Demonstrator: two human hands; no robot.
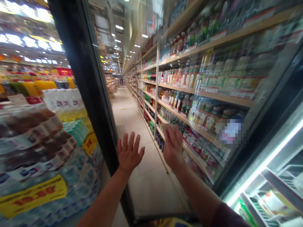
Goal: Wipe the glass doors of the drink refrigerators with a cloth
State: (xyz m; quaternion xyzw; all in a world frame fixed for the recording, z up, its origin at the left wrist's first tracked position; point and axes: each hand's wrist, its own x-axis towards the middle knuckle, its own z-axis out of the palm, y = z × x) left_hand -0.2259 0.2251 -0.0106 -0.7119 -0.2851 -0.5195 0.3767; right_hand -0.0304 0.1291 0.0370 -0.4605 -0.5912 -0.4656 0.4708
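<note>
A large glass door (146,192) with a black frame (91,91) stands in front of me, swung out from a lit cabinet. My left hand (129,151) lies against the pane beside the left frame bar, fingers spread. Further right, my right hand (174,146) is at the glass with its fingers bent and held together. It is slightly blurred, and whatever may be under the fingers is hidden. Shelves of bottles (184,77) and a long pale aisle floor (123,102) show in the pane; I cannot tell whether seen through it or mirrored.
Shrink-wrapped bottle packs (40,142) are stacked at left, with a yellow price sign (35,194) on them. At lower right, the cabinet has a bright light strip (267,160) and racks (258,205) holding packaged goods. A yellow and blue item (172,222) peeks in at the bottom edge.
</note>
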